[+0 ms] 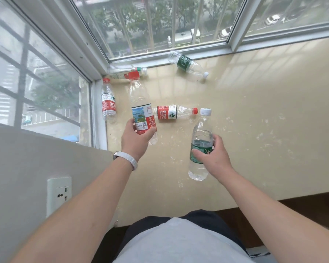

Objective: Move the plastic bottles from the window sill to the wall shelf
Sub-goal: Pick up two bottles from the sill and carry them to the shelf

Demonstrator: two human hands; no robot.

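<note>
My left hand (135,141) grips a clear red-labelled bottle (141,107) with a red cap, held upright above the beige window sill (254,111). My right hand (215,156) grips a clear green-labelled bottle (200,143) with a white cap. Between them a red-labelled bottle (175,112) lies on its side. Another red-labelled bottle (108,100) stands by the left window. One more (127,73) lies in the corner. A green-labelled bottle (188,64) lies by the far window. No wall shelf is in view.
Window frames (95,59) bound the sill at the left and far sides. A white wall (27,168) with a power socket (59,194) is at the lower left. The sill's front edge (235,196) runs before my body, with dark wood below.
</note>
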